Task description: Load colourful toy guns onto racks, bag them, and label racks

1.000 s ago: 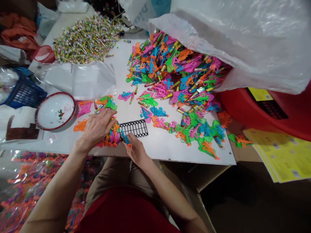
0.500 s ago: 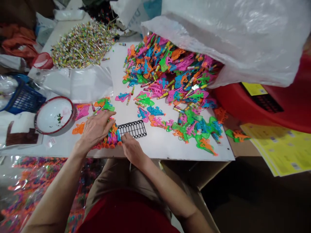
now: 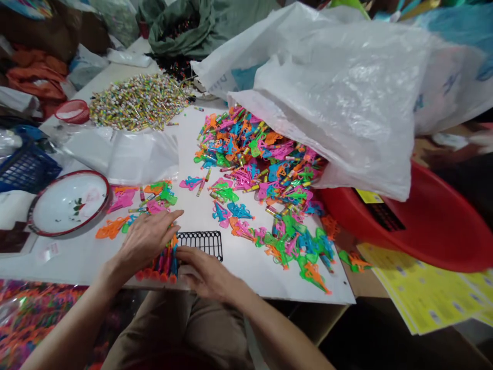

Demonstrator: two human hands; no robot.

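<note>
A black plastic rack (image 3: 202,243) with looped slots lies near the table's front edge. Its left part is filled with a row of colourful plastic toys (image 3: 165,262), packed side by side with orange and red round ends towards me. My left hand (image 3: 148,237) rests flat over this row, fingers stretched out to the right, hiding much of it. At the row's right end, the curled fingers of my right hand (image 3: 206,270) grip the last toy, a blue one; the fingertips are partly hidden. Loose toys (image 3: 115,226) lie left of my left hand.
A big heap of similar toys (image 3: 254,149) spills from a white plastic bag (image 3: 327,97). Behind are small printed tubes (image 3: 138,103) in a pile and clear bags (image 3: 142,156). An enamel basin (image 3: 69,203) stands left; a red tub (image 3: 435,221) and yellow sheets (image 3: 419,293) are right.
The view has tilted up and shifted, so the table sits lower. My left hand stays over the row. My right hand remains at its right end, with its fingers now lower along the toys.
</note>
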